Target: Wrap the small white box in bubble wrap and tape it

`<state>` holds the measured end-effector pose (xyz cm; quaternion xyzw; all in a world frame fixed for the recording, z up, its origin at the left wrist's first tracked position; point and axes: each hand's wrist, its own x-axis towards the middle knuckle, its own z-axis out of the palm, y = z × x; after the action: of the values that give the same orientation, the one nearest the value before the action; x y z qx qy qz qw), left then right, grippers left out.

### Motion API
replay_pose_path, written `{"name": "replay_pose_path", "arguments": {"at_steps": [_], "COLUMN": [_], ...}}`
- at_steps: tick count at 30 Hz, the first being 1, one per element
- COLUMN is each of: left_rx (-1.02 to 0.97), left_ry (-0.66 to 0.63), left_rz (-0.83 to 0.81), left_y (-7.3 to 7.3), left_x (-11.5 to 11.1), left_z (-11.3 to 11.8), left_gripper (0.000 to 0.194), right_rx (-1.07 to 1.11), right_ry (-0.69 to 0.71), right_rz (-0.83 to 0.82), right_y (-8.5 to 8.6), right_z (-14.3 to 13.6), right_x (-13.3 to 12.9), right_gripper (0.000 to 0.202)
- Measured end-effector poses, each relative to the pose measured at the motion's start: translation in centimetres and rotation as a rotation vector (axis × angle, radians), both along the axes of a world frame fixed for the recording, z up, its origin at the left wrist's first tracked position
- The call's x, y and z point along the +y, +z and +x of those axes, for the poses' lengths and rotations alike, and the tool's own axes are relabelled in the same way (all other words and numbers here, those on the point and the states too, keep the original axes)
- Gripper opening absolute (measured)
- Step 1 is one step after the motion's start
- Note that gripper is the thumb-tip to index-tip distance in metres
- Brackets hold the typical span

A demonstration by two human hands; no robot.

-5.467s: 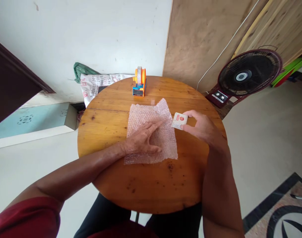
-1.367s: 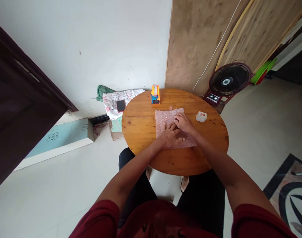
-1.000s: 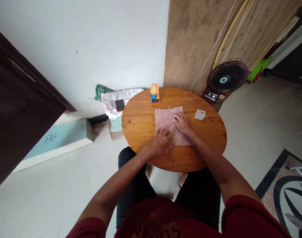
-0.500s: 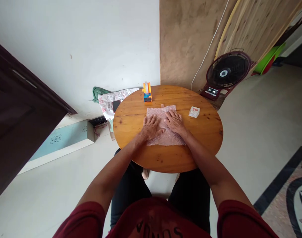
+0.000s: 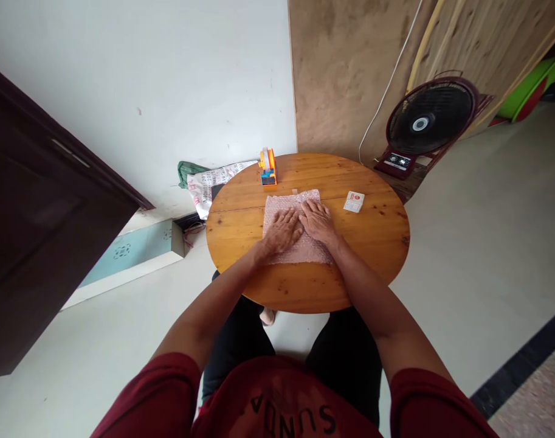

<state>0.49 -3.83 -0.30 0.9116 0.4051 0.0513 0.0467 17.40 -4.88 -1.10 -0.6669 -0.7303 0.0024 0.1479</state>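
A sheet of pinkish bubble wrap [image 5: 304, 250] lies flat on the round wooden table [image 5: 277, 292]. My left hand [image 5: 281, 231] rests palm down on its left and middle part, fingers stretched out. Just to the right, my right hand [image 5: 317, 220] presses flat on the upper right part, its fingers spread. The two hands are close together, fingertips almost meeting. A small piece of tape [image 5: 295, 191] shows at the wrap's far edge. Whether anything lies beneath the wrap is hidden.
An orange and blue tape dispenser [image 5: 268, 167] stands at the table's far side. A small white box [image 5: 354, 201] with a red mark sits to the right. Beyond the table are a fan [image 5: 423, 125], a printed sack [image 5: 199, 188] and the wall [image 5: 168, 73].
My left hand has slid right across the bubble wrap, closer to my right hand. The right hand stays about where it was on the wrap. The camera view has shifted slightly.
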Motion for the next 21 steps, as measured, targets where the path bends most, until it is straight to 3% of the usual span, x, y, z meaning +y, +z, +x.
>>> {"name": "replay_pose_path", "arguments": {"at_steps": [6, 9, 13, 17, 21], "left_rx": [0.032, 0.035, -0.013, -0.039, -0.056], "left_ry": [0.055, 0.124, 0.175, 0.023, 0.009], "left_rz": [0.025, 0.007, 0.024, 0.025, 0.018], "left_y": [-0.5, -0.2, 0.5, 0.6, -0.2], "left_x": [-0.7, -1.6, -1.6, -0.3, 0.8], "left_z": [-5.1, -6.1, -3.6, -0.3, 0.2], "left_gripper": [0.073, 0.069, 0.058, 0.055, 0.064], "right_rx": [0.027, 0.043, 0.051, 0.039, 0.027], "right_ry": [-0.01, -0.011, -0.003, -0.003, -0.006], "right_rz": [-0.022, -0.016, 0.009, 0.011, 0.005], "right_y": [0.1, 0.0, 0.0, 0.0, -0.1], "right_z": [0.0, 0.0, 0.1, 0.3, 0.6], "right_x": [0.3, 0.3, 0.2, 0.2, 0.3], "right_gripper": [0.052, 0.051, 0.049, 0.048, 0.049]}}
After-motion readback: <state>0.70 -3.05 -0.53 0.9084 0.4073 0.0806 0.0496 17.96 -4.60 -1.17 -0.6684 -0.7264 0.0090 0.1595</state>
